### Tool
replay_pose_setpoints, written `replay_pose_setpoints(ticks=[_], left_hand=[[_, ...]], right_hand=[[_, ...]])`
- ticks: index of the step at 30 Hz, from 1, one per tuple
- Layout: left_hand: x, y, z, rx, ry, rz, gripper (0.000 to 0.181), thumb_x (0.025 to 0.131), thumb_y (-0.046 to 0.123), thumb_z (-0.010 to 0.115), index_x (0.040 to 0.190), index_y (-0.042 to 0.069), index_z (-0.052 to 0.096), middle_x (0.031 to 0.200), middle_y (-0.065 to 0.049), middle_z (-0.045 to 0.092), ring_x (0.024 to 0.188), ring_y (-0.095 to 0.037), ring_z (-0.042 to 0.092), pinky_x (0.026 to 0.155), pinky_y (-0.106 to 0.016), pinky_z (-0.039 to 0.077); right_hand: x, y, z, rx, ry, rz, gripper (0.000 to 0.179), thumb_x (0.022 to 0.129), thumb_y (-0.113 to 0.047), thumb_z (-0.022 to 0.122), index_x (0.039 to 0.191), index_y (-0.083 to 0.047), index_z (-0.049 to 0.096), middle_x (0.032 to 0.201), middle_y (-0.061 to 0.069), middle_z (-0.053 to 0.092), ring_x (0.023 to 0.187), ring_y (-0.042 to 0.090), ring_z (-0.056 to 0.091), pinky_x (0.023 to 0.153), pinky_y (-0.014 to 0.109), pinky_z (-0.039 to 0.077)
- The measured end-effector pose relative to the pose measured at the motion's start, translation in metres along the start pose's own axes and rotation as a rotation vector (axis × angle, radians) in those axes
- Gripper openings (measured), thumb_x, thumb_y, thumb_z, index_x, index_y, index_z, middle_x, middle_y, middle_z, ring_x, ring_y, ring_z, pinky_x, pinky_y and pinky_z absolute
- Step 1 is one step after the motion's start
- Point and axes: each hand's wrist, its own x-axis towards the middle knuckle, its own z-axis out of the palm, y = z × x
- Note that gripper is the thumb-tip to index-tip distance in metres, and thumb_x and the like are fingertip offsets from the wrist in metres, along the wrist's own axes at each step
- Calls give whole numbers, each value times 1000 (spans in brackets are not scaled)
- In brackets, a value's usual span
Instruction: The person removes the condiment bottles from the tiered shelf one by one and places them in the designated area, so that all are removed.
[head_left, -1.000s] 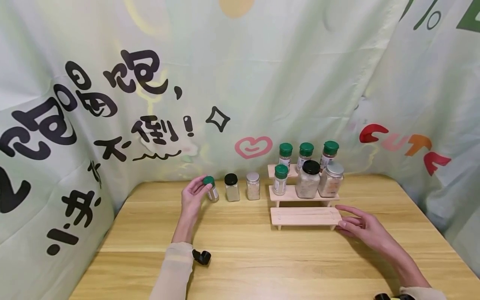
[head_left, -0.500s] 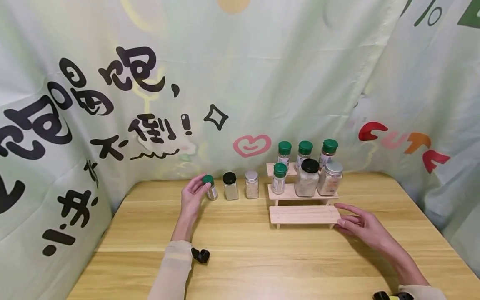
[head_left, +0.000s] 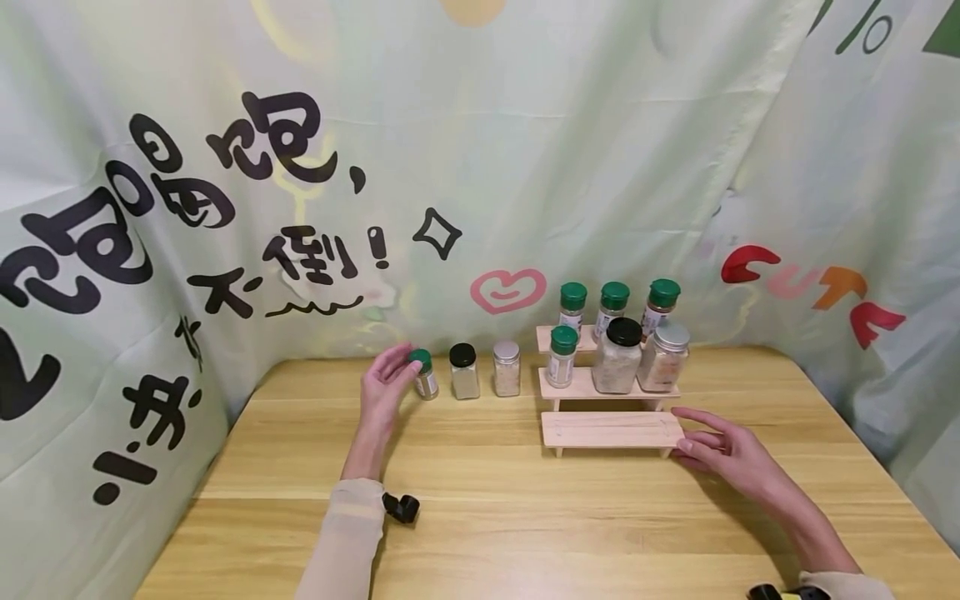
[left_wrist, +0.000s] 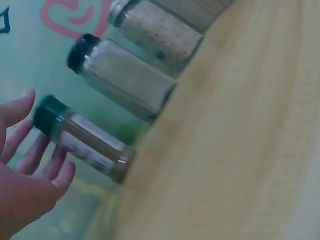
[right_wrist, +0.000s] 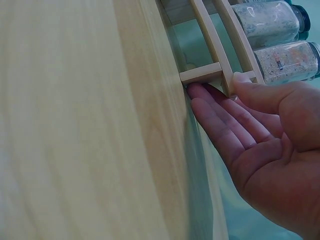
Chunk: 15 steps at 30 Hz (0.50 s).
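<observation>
My left hand (head_left: 384, 387) is beside a small spice jar (head_left: 426, 379) with a green cap, which stands on the table. In the left wrist view the thumb (left_wrist: 20, 107) is spread away from the cap, and the other fingers lie loosely behind the jar. My right hand (head_left: 731, 458) holds the right end of the lowest step of a three-step wooden rack (head_left: 611, 431), its thumb and fingers on either side of that end. In the right wrist view the fingertips (right_wrist: 197, 95) are right at the rack's leg.
Next to the green-capped jar stand a black-lidded jar (head_left: 464, 375) and a silver-lidded jar (head_left: 507, 371). Several jars fill the rack's upper two steps, among them a large black-lidded jar (head_left: 618, 358). A printed curtain (head_left: 420, 150) hangs behind the wooden table (head_left: 480, 517).
The left hand's fingers have loosened from the green cap and drawn slightly left, with the jar now standing apart from the thumb. My right hand stays at the rack.
</observation>
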Motion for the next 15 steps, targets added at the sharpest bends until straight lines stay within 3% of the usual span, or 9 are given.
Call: replay_pose_setpoints(ticks=[6, 15], left_hand=[[-1, 19, -1, 24, 25, 112, 40, 90, -4, 75, 129, -4, 63, 131, -23, 65, 120, -32, 63, 102, -28, 53], [-6, 31, 8, 50, -9, 145, 37, 90, -3, 75, 125, -6, 65, 126, -23, 67, 113, -27, 67, 101, -29, 54]], right_hand=[[1, -1, 0, -9, 7, 6, 52, 103, 0, 59, 149, 13, 38, 114, 14, 74, 99, 18, 74, 83, 31, 62], [1, -1, 1, -42, 31, 35, 53, 103, -1, 59, 149, 14, 36, 117, 27, 69, 98, 17, 74, 83, 32, 62]])
